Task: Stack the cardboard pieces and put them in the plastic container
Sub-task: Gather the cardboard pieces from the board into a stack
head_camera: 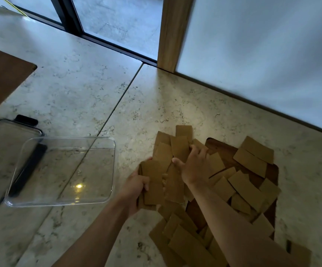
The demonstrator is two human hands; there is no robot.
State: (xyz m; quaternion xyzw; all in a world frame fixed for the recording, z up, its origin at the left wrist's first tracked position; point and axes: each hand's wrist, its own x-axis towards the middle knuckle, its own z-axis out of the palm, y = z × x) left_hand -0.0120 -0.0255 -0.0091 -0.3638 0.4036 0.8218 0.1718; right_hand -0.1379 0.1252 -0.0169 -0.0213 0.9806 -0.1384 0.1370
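Note:
Several brown cardboard pieces (250, 160) lie scattered over a dark wooden board (221, 151) on the stone floor. My left hand (135, 187) grips a small stack of cardboard pieces (153, 182) at the pile's left edge, thumb on top. My right hand (195, 166) reaches over the pile, its fingers curled onto a cardboard piece (180, 149) near the far side. A clear plastic container (110, 143) stands empty on the floor to the left of the pile.
The container's lid (0, 151) with black clips lies partly under the container's left end. A brown mat (0, 78) is at far left. A wooden post (171, 31) and a white wall stand behind the pile, next to a glass door.

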